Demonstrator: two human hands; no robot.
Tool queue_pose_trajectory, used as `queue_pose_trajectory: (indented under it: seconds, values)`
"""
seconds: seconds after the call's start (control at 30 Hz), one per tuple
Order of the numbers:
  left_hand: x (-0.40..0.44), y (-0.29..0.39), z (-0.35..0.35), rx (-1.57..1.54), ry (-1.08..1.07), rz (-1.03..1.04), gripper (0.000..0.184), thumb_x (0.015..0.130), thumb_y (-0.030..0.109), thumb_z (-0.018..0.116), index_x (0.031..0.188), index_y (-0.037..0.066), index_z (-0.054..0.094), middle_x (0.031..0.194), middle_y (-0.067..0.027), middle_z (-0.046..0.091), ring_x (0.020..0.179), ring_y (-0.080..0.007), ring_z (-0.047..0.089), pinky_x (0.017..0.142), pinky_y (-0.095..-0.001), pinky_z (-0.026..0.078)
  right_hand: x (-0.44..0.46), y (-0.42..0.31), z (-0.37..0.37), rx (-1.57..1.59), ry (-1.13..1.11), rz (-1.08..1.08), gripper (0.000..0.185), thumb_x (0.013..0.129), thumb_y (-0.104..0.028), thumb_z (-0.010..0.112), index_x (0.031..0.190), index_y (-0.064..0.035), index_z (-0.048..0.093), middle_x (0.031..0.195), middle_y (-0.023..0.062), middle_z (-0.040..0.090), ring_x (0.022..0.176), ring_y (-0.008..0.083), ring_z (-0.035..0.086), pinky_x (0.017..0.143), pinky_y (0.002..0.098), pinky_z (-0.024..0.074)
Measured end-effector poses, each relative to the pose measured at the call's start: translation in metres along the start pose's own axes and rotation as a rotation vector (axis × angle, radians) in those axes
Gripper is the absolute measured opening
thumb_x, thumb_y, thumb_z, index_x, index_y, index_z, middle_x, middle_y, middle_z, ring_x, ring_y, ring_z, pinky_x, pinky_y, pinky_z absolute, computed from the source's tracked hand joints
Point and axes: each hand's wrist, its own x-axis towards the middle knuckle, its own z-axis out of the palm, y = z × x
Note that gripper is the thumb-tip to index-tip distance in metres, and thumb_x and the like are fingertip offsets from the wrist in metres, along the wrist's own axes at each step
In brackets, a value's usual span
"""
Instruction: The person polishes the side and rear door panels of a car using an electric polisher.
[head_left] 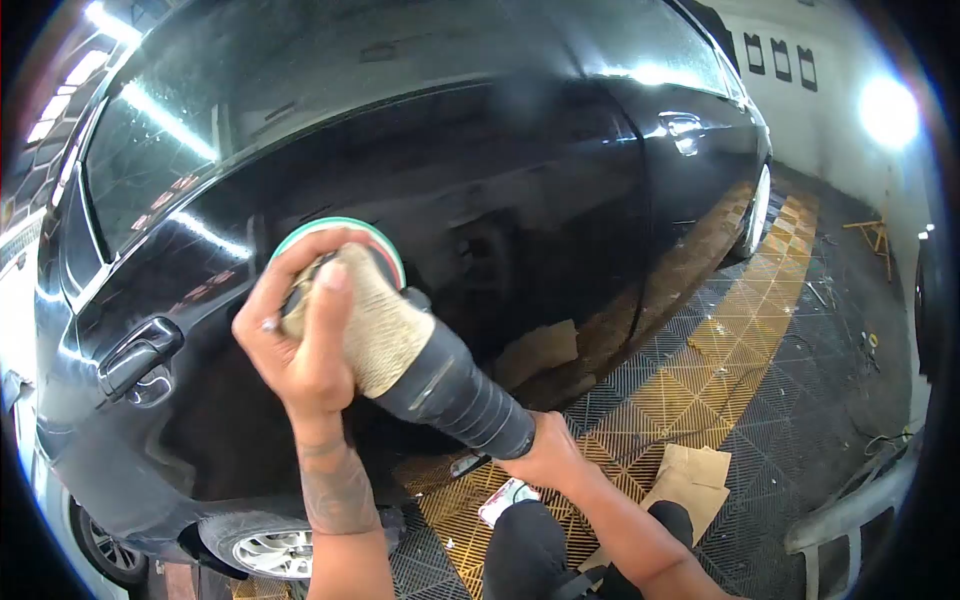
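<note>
A car polisher (450, 385) with a dark ribbed body and a beige wrapped head lies across the middle of the view. Its round pad (392, 252), edged in green with some red, meets the glossy black car door (540, 240). My left hand (305, 335) is wrapped over the polisher's head, thumb on top. At the other end, my right hand (548, 450) grips the rear of the body; part of its fingers is hidden. The black door handle (140, 358) is to the left of my left hand. Most of the pad's face is hidden against the panel.
Patterned floor tiles (640, 420) in grey and yellow run beside the car. Cardboard (690, 485) lies by my legs, near a small white and red packet (505, 500). A grey metal frame (850, 520) stands at lower right, a yellow stand (878, 245) farther back.
</note>
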Motion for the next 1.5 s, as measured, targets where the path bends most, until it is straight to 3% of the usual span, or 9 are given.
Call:
queue_pose_trajectory:
  seconds: [0.07,0.17,0.27,0.43,0.83,0.97,1.1,1.4,1.5]
  values:
    - [-0.004,-0.001,-0.024,-0.032,0.035,-0.013,0.036,0.094,0.014,0.061,0.120,-0.012,0.065,0.109,-0.0267,0.073,0.096,-0.0294,0.072,0.089,-0.0369,0.057,0.003,-0.011,0.008,0.022,-0.016,-0.053,0.039,0.070,-0.023,0.082,0.100,0.0004,0.071,0.093,0.0244,0.073,0.091,0.0428,0.071,0.080,0.0450,0.0584]
    - [-0.006,0.009,-0.053,-0.096,0.164,-0.056,0.033,0.093,0.011,0.060,0.116,-0.011,0.067,0.105,-0.0243,0.073,0.093,-0.0265,0.072,0.088,-0.0343,0.055,0.006,-0.019,0.030,0.069,-0.023,-0.170,0.037,0.070,-0.022,0.081,0.098,0.0003,0.070,0.089,0.0225,0.073,0.087,0.0431,0.071,0.078,0.0460,0.0578]
    - [-0.010,0.008,-0.089,-0.104,0.253,-0.055,0.039,0.092,0.017,0.061,0.119,-0.012,0.066,0.106,-0.0278,0.072,0.092,-0.0306,0.072,0.087,-0.0378,0.058,0.006,-0.031,0.043,0.012,-0.050,-0.210,0.038,0.069,-0.023,0.081,0.096,0.0016,0.069,0.087,0.0229,0.072,0.084,0.0439,0.071,0.077,0.0466,0.0575]
    - [-0.018,0.008,-0.129,-0.123,0.288,-0.031,0.040,0.091,0.018,0.063,0.118,-0.011,0.067,0.106,-0.0284,0.071,0.093,-0.0334,0.072,0.088,-0.0394,0.058,-0.006,-0.033,0.058,0.067,-0.247,-0.303,0.051,0.075,-0.031,0.081,0.111,0.0018,0.065,0.091,0.0254,0.072,0.087,0.0461,0.071,0.079,0.0469,0.0573]
    - [-0.015,0.010,-0.103,-0.056,0.176,-0.055,0.038,0.091,0.017,0.061,0.115,-0.012,0.067,0.105,-0.0277,0.072,0.091,-0.0325,0.072,0.088,-0.0393,0.058,-0.013,-0.010,0.059,0.102,-0.321,-0.190,0.063,0.074,-0.035,0.081,0.122,0.0018,0.063,0.093,0.0259,0.073,0.092,0.0465,0.070,0.084,0.0492,0.0567]
    - [-0.016,0.012,-0.083,0.030,0.118,-0.079,0.044,0.092,0.024,0.063,0.119,-0.011,0.066,0.108,-0.0276,0.071,0.096,-0.0345,0.072,0.088,-0.0413,0.059,-0.013,-0.002,0.048,0.100,-0.312,-0.157,0.067,0.073,-0.035,0.081,0.123,0.0044,0.062,0.097,0.0272,0.074,0.097,0.0445,0.071,0.089,0.0469,0.0566]
    - [-0.013,0.006,-0.070,0.010,0.041,-0.033,0.039,0.090,0.018,0.066,0.116,-0.012,0.067,0.107,-0.0266,0.073,0.095,-0.0310,0.073,0.086,-0.0394,0.060,-0.011,0.013,0.038,0.144,-0.244,-0.149,0.057,0.072,-0.029,0.082,0.115,0.0047,0.066,0.092,0.0261,0.074,0.093,0.0433,0.073,0.083,0.0448,0.0587]
    - [-0.058,0.005,-0.142,-0.125,0.325,-0.025,0.040,0.090,0.016,0.062,0.119,-0.011,0.064,0.107,-0.0290,0.072,0.094,-0.0352,0.073,0.087,-0.0430,0.060,0.007,-0.030,0.037,0.021,-0.353,-0.368,0.047,0.074,-0.028,0.079,0.105,0.0041,0.065,0.084,0.0265,0.072,0.083,0.0452,0.072,0.078,0.0481,0.0579]
    - [-0.067,0.009,-0.169,-0.101,0.409,-0.017,0.040,0.090,0.018,0.062,0.119,-0.010,0.065,0.107,-0.0286,0.071,0.094,-0.0363,0.073,0.089,-0.0434,0.058,0.006,-0.053,0.042,-0.058,-0.446,-0.340,0.049,0.075,-0.031,0.078,0.106,0.0035,0.064,0.084,0.0263,0.072,0.081,0.0458,0.072,0.079,0.0490,0.0573]
